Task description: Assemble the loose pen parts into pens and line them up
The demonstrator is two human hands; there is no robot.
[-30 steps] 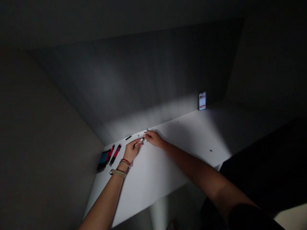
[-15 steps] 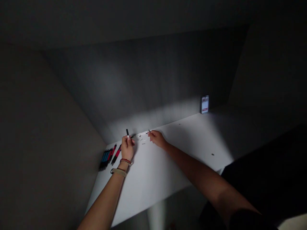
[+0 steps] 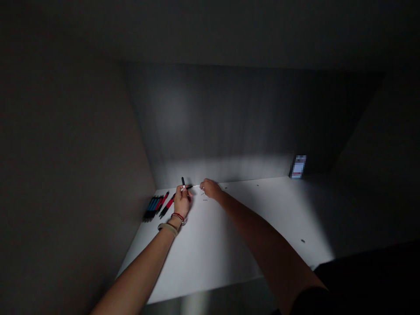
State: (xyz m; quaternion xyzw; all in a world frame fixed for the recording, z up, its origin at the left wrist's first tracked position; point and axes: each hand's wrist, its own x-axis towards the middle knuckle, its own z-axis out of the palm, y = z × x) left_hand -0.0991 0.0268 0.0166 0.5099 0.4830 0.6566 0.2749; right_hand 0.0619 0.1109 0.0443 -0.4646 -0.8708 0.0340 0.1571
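My left hand grips a slim pen piece with a dark upper end and a white section at the fingers. A second dark, thin piece sticks out to the right beside its fingertips; I cannot tell whether it is held. My right hand is at the table's back edge with its fingers pinched together, and whatever they hold is hidden. Below its fingertips lie tiny parts, among them a small dark strip. Left of my left hand lies a red and black pen.
Several blue and black pens lie in a row by the left wall, with another red pen beside them. A phone leans on the back panel at right. Small dark round spots, one of them, dot the white table.
The camera view has shifted and turned. My right hand has moved left over the tiny parts, toward my left hand. My left hand still grips the pen piece.
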